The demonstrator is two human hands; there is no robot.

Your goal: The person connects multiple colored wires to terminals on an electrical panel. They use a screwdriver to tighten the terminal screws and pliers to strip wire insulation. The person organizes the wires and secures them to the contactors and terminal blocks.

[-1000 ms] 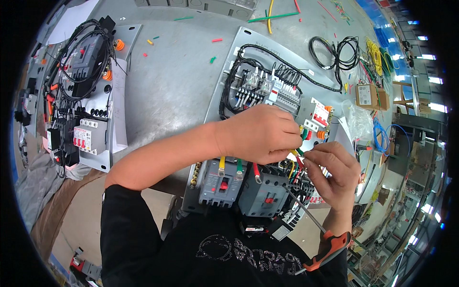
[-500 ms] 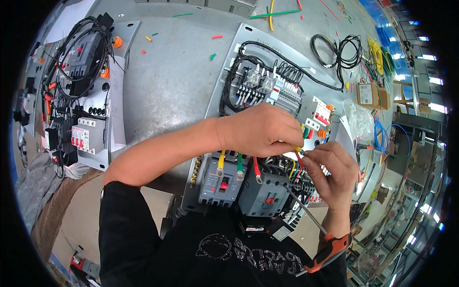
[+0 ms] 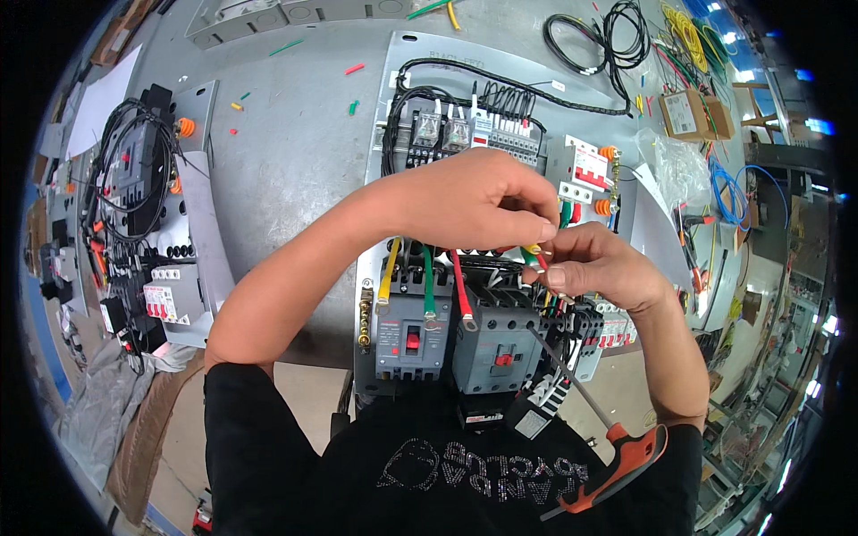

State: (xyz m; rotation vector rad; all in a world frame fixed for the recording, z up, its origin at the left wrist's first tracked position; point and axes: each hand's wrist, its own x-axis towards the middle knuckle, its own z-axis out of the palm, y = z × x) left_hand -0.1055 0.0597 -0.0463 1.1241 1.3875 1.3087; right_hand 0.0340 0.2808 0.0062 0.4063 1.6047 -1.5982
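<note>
My left hand (image 3: 492, 201) reaches across from the left and is closed in a pinch on a yellow-sleeved wire end (image 3: 534, 249). Close against it, my right hand (image 3: 603, 263) pinches a red-sleeved wire (image 3: 541, 262); the fingers partly hide both ends. Below them sit two grey circuit breakers, one with a red switch (image 3: 412, 339) and a larger one (image 3: 483, 353) to its right. Yellow (image 3: 390, 272), green (image 3: 429, 284) and red cables (image 3: 462, 290) with metal lugs hang over the left breaker. A screwdriver (image 3: 626, 460) with an orange-black handle leans with its tip by the larger breaker.
The metal mounting plate (image 3: 474, 76) carries relays, terminal blocks and a small white breaker (image 3: 585, 165). Another wired panel (image 3: 152, 223) lies at the left. Black cable coils (image 3: 594, 45), a cardboard box (image 3: 688, 114), a plastic bag (image 3: 666, 161) and sleeve scraps (image 3: 355, 69) lie around.
The view has shifted, so the bench appears turned. Both hands stay together, and the right hand has rolled over with its thumb flatter along the wire.
</note>
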